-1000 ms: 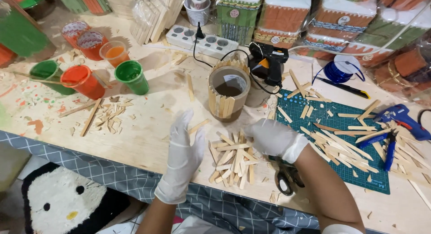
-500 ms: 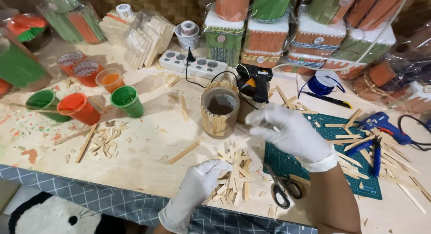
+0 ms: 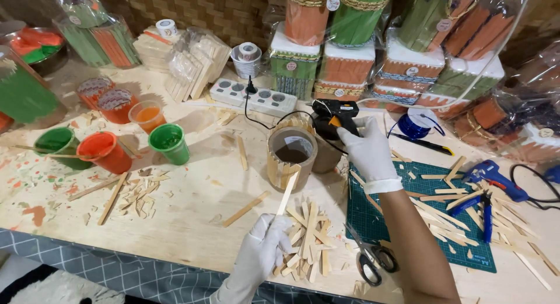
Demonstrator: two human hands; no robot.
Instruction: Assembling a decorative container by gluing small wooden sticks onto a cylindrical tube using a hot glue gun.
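Head view of a craft counter (image 3: 192, 205). The gloved left hand (image 3: 263, 245) pinches one wooden stick (image 3: 287, 193), which rises at a slant toward the stick-clad cardboard cylinder (image 3: 291, 157). Just right of this hand lies a pile of cut sticks (image 3: 309, 240). The gloved right hand (image 3: 368, 153) closes its grip on a black glue gun (image 3: 333, 116) behind the cylinder. On the green cutting mat (image 3: 420, 222) lie further sticks; scissors (image 3: 370, 260) rest at its near left edge and a blue glue gun (image 3: 496, 178) at its far right. Paint cups, green (image 3: 168, 143) and orange (image 3: 105, 152), stand to the left, a white power strip (image 3: 256, 97) beyond.
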